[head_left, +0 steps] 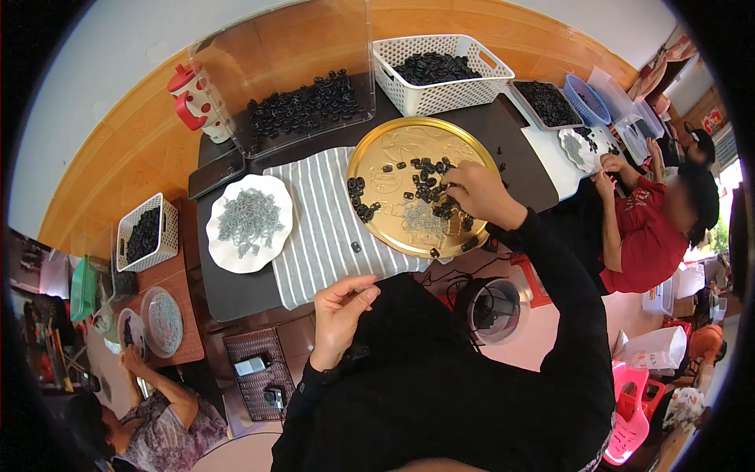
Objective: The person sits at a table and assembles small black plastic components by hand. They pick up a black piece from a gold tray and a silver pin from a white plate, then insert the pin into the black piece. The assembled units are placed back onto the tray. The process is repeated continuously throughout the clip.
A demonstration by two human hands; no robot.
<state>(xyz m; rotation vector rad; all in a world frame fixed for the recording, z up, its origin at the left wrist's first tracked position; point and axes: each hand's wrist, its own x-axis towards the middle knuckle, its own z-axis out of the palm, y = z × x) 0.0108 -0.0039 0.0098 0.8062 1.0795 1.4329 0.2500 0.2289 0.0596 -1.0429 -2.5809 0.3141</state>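
My right hand (481,193) reaches over the round gold tray (385,228), its fingers curled down among small black plastic pieces (425,189), each with holes through it. Whatever its fingertips hold is hidden. A patch of thin silvery metal bits (422,223) lies on the tray below the black pieces. My left hand (340,318) is raised in front of the table's near edge, thumb and forefinger pinched together; anything between them is too small to make out. The nearest thing to it is the grey-and-white striped cloth (308,236) lying partly under the tray.
A white scalloped plate (216,236) heaped with silvery metal bits stands left of the cloth, near a dark phone (216,173). Behind are a clear bin (314,130) and a white basket (409,94) of black pieces. Co-workers sit left (177,417) and right (645,228).
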